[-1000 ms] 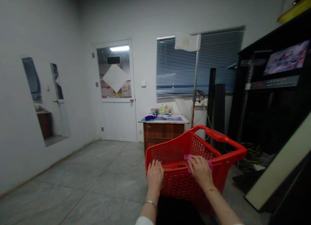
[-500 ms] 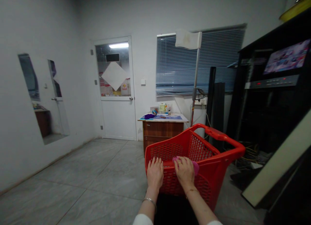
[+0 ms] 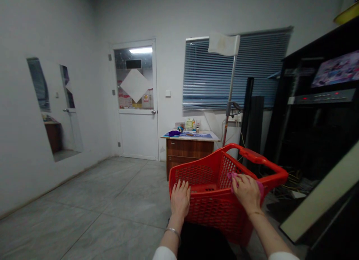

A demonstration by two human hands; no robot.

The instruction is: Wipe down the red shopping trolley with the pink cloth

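Note:
A red plastic shopping cart basket point(image 3: 213, 209) with perforated walls stands right in front of me, its handle toward the right. My left hand point(image 3: 180, 198) rests over the near rim at the basket's left end, fingers hooked over the edge. Farther right on the same rim, my right hand point(image 3: 246, 192) presses a pink cloth point(image 3: 261, 188) against the red plastic, fingers wrapped on it. Part of the cloth is hidden under the palm.
Behind the basket is a wooden cabinet point(image 3: 190, 149) with a purple cloth point(image 3: 174, 133) and small bottles on top. A white door point(image 3: 138, 136) is beyond, a mirror on the left wall. Dark shelving and a leaning pale board point(image 3: 322, 196) stand right.
My right hand has slid right along the rim with the pink cloth, toward the handle end. My left hand stays at nearly the same spot. The view has shifted slightly.

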